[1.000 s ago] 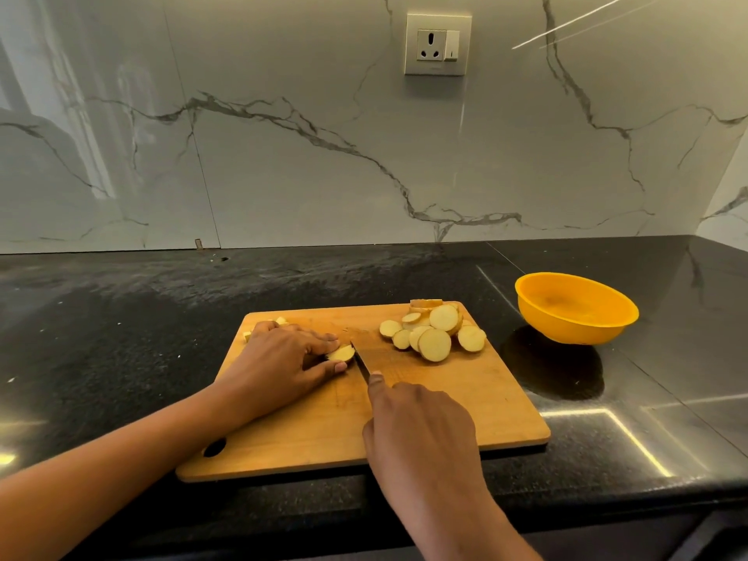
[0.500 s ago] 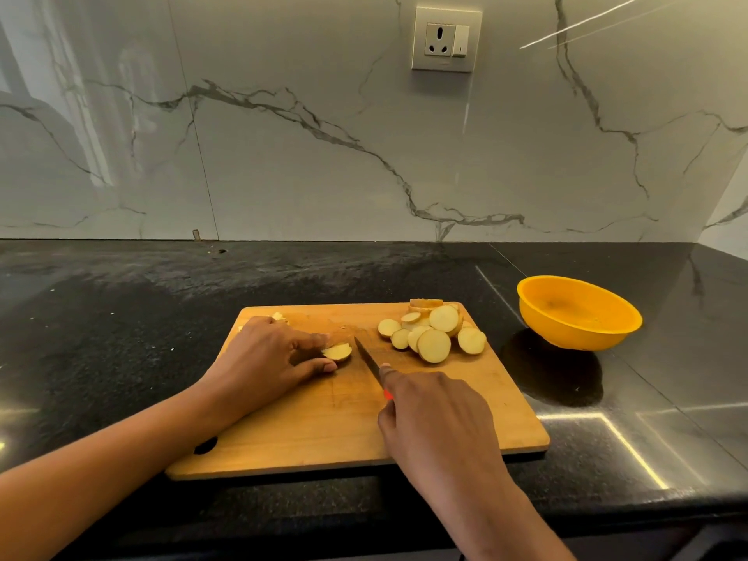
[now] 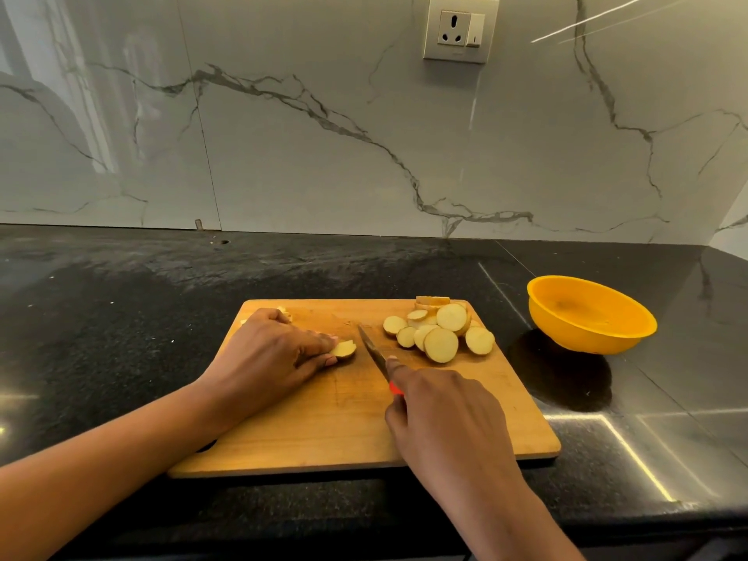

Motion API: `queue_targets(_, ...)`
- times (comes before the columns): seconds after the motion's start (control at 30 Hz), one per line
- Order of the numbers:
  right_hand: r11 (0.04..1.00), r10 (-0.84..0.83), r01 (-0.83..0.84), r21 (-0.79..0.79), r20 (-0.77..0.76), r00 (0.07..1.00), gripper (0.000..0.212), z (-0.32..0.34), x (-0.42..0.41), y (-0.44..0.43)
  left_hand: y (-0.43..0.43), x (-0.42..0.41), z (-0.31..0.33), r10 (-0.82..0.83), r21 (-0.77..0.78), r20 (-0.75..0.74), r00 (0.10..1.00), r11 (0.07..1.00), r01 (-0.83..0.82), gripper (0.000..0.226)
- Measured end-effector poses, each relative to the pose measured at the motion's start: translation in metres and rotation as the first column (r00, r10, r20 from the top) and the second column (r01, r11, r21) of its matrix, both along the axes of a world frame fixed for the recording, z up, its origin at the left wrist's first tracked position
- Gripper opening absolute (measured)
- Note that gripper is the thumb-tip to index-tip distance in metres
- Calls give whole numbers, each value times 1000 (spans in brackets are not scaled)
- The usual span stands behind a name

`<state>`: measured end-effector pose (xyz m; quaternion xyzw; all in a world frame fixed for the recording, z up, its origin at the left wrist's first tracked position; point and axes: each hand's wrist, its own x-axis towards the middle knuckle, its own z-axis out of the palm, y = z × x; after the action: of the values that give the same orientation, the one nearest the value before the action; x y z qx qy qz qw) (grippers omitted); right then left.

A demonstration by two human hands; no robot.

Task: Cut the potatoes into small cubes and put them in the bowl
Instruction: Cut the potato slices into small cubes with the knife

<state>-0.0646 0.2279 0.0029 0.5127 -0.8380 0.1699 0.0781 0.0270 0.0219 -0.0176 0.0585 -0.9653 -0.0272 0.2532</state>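
While my left hand [image 3: 275,358] pinches a potato end [image 3: 345,350] on the cutting board [image 3: 324,431], my right hand [image 3: 445,419] has its fingers [image 3: 396,368] curled round the knife [image 3: 370,346], blade just right of that piece. Slices [image 3: 441,336] sit piled at the board's far right, and the yellow bowl [image 3: 591,317] is on the table [image 3: 121,317] beside it.

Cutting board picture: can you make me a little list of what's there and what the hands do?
board: wooden, on the black counter
left hand: holds a potato piece on the board
right hand: grips the knife, blade beside that piece
slices: round, piled at the board's far right
bowl: yellow, right of the board, no potato inside
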Motion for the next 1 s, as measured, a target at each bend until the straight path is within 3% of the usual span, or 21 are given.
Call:
queue_targets(0.13,999,39,-39,-29,2,999,53,1,3,3,2,2,0,-72,-56,65,995,996,76,56)
queue_targets(0.47,996,83,-83,-22,18,996,53,-2,1,-1,-13,13,6,-196,-160,235,952,958,237,51)
queue_targets(0.67,993,116,-116,17,-2,993,54,-1,0,-3,-23,8,7,-269,-19,270,925,959,284,51)
queue_targets(1.0,988,108,-99,120,-78,991,56,-1,4,-17,-26,5,3,-305,20,221,926,951,308,49)
